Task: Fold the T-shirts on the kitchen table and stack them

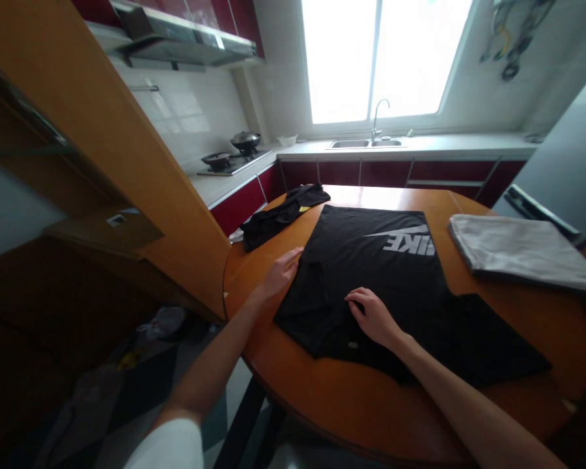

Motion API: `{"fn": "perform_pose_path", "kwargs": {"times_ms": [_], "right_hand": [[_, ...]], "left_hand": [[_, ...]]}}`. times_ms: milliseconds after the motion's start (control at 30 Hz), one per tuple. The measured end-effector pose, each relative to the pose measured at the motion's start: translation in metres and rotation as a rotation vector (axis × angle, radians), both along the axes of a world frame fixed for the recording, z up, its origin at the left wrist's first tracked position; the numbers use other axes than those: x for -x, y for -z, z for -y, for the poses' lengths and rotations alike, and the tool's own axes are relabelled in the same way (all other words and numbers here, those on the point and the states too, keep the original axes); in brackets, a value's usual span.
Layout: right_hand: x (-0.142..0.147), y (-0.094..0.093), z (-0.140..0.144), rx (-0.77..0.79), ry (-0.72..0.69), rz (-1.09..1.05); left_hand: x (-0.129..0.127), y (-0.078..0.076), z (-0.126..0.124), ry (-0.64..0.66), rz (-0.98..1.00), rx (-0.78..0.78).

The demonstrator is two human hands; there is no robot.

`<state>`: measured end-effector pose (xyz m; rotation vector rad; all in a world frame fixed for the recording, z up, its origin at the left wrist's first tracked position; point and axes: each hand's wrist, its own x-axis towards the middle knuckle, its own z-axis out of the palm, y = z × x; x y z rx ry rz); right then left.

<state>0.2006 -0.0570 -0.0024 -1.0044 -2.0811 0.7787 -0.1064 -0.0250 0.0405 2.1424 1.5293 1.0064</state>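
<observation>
A black T-shirt [371, 280] with white lettering and a swoosh lies spread on the round wooden table, its collar end towards me. Its left side is folded inward, with a sleeve lying over the body; the other sleeve stretches out to the right. At the left fold edge is my left hand [279, 272], fingers stretched out and touching the cloth. My right hand [371, 316] is over the shirt near the collar, its fingers loosely bent and the thumb apart from them. No cloth shows gripped in either hand.
Dark crumpled clothing [283, 215] lies at the table's far left edge. A folded grey-white cloth [517, 247] rests on the right side of the wooden table [322, 397]. An orange wooden panel [176, 195] stands close on the left. A sink and stove are beyond.
</observation>
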Motion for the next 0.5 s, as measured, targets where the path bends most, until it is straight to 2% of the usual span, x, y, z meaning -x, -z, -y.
{"fn": "perform_pose_path", "kwargs": {"times_ms": [67, 133, 233, 300, 400, 500], "right_hand": [[0.000, 0.000, 0.000, -0.003, 0.000, 0.002], [0.000, 0.001, -0.001, -0.006, -0.002, 0.004], [0.001, 0.002, -0.001, -0.014, -0.006, 0.006], [0.001, 0.002, -0.001, -0.024, -0.003, 0.011], [0.001, 0.002, 0.000, -0.027, -0.003, 0.016], [0.001, 0.000, 0.001, -0.026, -0.004, 0.016]], "left_hand": [[-0.005, 0.000, 0.007, 0.156, -0.110, 0.046], [-0.015, 0.008, 0.015, 0.239, -0.258, 0.102], [-0.029, 0.023, 0.023, 0.229, -0.414, 0.140], [-0.033, 0.026, 0.024, 0.215, -0.448, 0.146], [-0.030, 0.019, 0.021, 0.203, -0.414, 0.160], [-0.026, 0.013, 0.016, 0.138, -0.380, 0.133]]}}
